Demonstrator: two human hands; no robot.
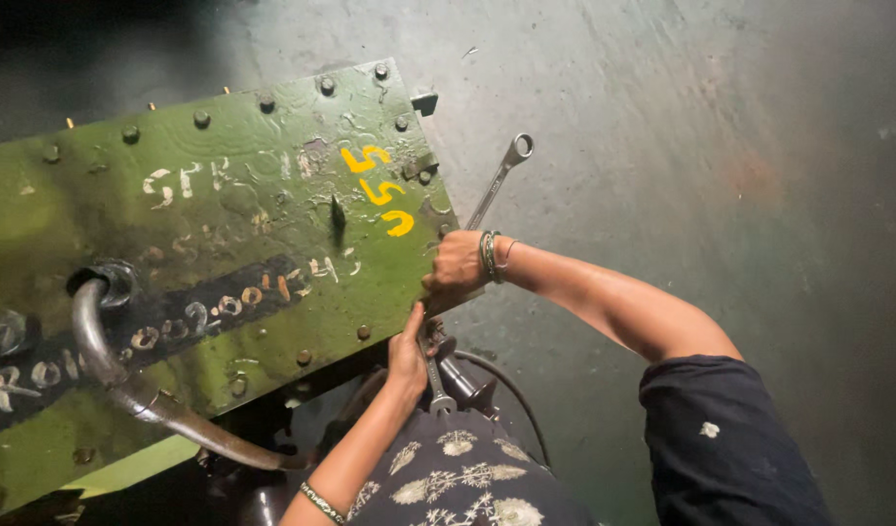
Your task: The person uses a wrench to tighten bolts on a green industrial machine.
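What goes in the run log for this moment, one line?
right hand: grips long wrench at green panel edge | left hand: holds second wrench beneath | metal pipe: untouched

Below me, a bent metal pipe (126, 385) curves out of a round fitting (112, 281), a black cable (511, 390) loops downward, and stained grey concrete floor (721, 146) spreads around.

Your view is dim but sharp: soft light falls from the upper right on the grey concrete floor (662, 117), while the left corners sink into black shadow.
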